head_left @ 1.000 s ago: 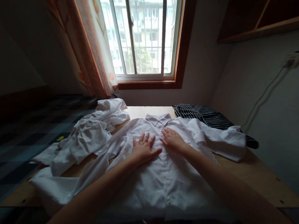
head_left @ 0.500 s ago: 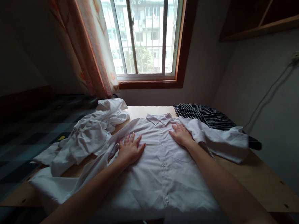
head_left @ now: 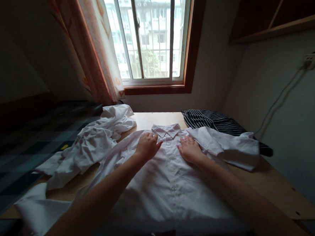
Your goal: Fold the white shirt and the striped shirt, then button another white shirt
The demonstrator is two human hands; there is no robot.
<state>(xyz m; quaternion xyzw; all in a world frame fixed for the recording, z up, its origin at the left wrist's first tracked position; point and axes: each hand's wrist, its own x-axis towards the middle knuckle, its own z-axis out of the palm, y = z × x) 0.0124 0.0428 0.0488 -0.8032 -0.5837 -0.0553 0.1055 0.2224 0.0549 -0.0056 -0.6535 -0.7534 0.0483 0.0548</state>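
Observation:
A white button-up shirt lies front up on the wooden table, its collar at the far end and its buttons running down the middle. My left hand rests on the shirt just left of the collar, thumb apart and fingers pointing away, the tips partly hidden. On the other side of the button line, my right hand lies palm down below the collar with its fingers stretched out. Both palms press on the cloth. One sleeve spreads to the right; the other hangs toward the left front, partly behind my left forearm.
A crumpled white garment lies to the left on the wooden table. Dark striped clothing sits at the back right. A bed with a checked cover adjoins the left side. Behind are a window and a curtain.
My left hand has moved up and to the right, toward the collar. The collar and upper shirt have shifted slightly toward me. My right hand has stayed nearly in place.

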